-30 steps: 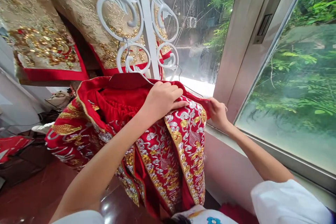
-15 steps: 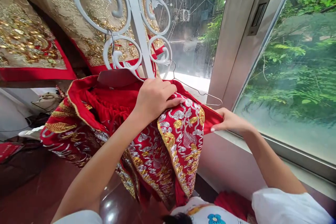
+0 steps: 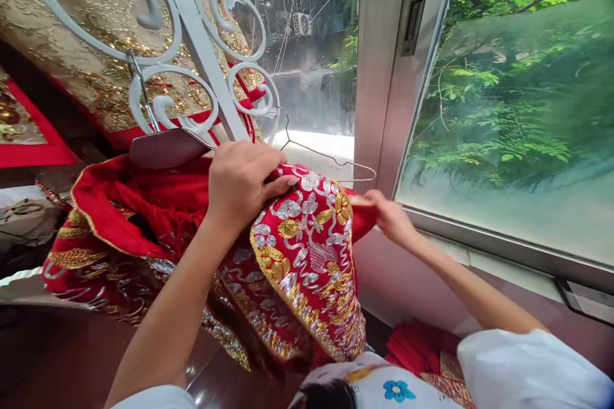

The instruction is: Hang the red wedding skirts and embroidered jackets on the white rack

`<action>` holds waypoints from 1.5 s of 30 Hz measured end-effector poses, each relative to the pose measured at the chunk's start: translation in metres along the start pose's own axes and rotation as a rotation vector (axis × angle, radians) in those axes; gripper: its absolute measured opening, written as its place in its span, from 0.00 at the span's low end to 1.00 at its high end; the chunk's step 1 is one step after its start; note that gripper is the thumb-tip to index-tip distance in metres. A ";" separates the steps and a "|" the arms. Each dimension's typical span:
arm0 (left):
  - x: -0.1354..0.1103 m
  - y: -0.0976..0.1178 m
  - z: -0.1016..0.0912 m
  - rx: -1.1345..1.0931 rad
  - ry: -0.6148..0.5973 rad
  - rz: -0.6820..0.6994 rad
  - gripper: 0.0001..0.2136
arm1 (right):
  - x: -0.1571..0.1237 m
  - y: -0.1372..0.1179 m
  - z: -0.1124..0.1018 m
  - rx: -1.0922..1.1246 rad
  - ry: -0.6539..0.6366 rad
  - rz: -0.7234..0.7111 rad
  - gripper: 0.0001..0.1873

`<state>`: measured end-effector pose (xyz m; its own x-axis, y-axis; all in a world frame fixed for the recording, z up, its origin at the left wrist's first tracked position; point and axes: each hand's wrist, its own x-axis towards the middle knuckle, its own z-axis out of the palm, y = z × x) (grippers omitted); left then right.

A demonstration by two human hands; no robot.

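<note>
A red garment point(image 3: 307, 255) with silver and gold embroidery hangs in front of me, its gold-edged neckline spread to the left. Across its upper edge lies my left hand point(image 3: 242, 182), closed on the cloth with the thumb over the embroidered panel. My right hand point(image 3: 386, 211), slightly blurred, pinches the garment's red edge at the right and holds it out. A dark wide-shouldered hanger point(image 3: 167, 147) sits inside the neckline, its hook over the white scroll rack. Just behind the garment is a thin wire hanger point(image 3: 330, 160), which neither hand touches.
The white scrolled metal rack point(image 3: 192, 38) stands close ahead, with beige-and-gold embroidered cloth point(image 3: 96, 70) behind it. To the right are a sliding window frame point(image 3: 381, 77) and its sill point(image 3: 460, 249). Red fabric point(image 3: 417, 348) lies low beside the wall.
The view has turned right, so the rack and garment sit further left. My right hand has drawn the red edge outward, while my left hand keeps its hold.
</note>
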<state>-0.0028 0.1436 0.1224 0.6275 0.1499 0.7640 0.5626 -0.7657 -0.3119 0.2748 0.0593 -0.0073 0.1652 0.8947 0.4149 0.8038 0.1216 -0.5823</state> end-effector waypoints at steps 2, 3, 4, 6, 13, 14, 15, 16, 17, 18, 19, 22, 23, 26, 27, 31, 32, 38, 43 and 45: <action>0.001 0.000 0.003 0.007 -0.005 0.003 0.29 | 0.006 0.006 0.007 0.037 -0.303 -0.099 0.09; 0.001 0.001 0.005 0.023 -0.004 0.012 0.29 | 0.009 0.006 0.006 0.088 -0.310 -0.129 0.11; 0.002 0.001 0.007 0.044 0.000 0.022 0.29 | 0.012 0.004 0.002 0.145 -0.187 -0.129 0.13; 0.003 0.001 0.012 0.078 0.032 0.035 0.29 | 0.017 -0.003 -0.010 0.244 0.205 -0.081 0.19; 0.000 -0.001 0.013 0.015 0.014 0.003 0.28 | 0.070 -0.021 -0.049 0.521 0.263 0.066 0.15; 0.000 -0.001 0.013 0.008 0.019 0.004 0.28 | 0.081 -0.025 -0.053 0.465 0.354 0.024 0.15; 0.000 -0.001 0.013 0.007 0.025 0.007 0.28 | 0.092 -0.030 -0.056 0.387 0.441 -0.026 0.16; 0.001 0.000 0.013 0.011 0.030 0.009 0.27 | 0.102 -0.036 -0.058 0.307 0.505 -0.073 0.17; 0.001 0.001 0.013 0.021 0.027 0.010 0.26 | 0.110 -0.041 -0.060 0.238 0.553 -0.109 0.17; 0.003 0.002 0.013 0.035 0.013 0.008 0.25 | 0.117 -0.045 -0.061 0.186 0.588 -0.135 0.18; 0.004 0.003 0.013 0.051 -0.012 -0.001 0.23 | 0.122 -0.049 -0.061 0.155 0.614 -0.151 0.18; 0.010 0.009 0.012 0.085 -0.126 -0.047 0.18 | 0.130 -0.054 -0.062 0.135 0.685 -0.157 0.18; 0.011 0.011 0.012 0.085 -0.153 -0.061 0.16 | 0.131 -0.053 -0.062 0.134 0.706 -0.152 0.18; 0.013 0.015 0.011 0.052 -0.143 -0.107 0.13 | 0.131 -0.049 -0.060 0.135 0.748 -0.132 0.16; 0.013 0.016 0.011 0.038 -0.118 -0.127 0.13 | 0.131 -0.047 -0.059 0.143 0.751 -0.125 0.15; 0.015 0.018 0.009 -0.016 -0.044 -0.185 0.14 | 0.117 -0.045 -0.058 0.251 0.727 -0.088 0.12; 0.016 0.017 0.008 -0.026 -0.046 -0.194 0.15 | 0.110 -0.045 -0.059 0.292 0.711 -0.074 0.11; 0.019 0.013 0.002 -0.059 -0.156 -0.286 0.18 | 0.072 -0.044 -0.076 0.137 0.379 -0.143 0.09; 0.016 0.009 0.007 -0.116 -0.117 -0.276 0.15 | 0.089 -0.078 -0.046 -0.061 -0.063 -0.577 0.27; 0.015 0.007 0.012 -0.131 -0.080 -0.290 0.15 | 0.103 -0.090 -0.027 0.020 -0.183 -0.590 0.25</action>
<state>0.0170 0.1476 0.1247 0.4944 0.4179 0.7622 0.6534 -0.7569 -0.0089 0.2346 0.1284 0.1068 -0.4061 0.7333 0.5453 0.7189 0.6247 -0.3048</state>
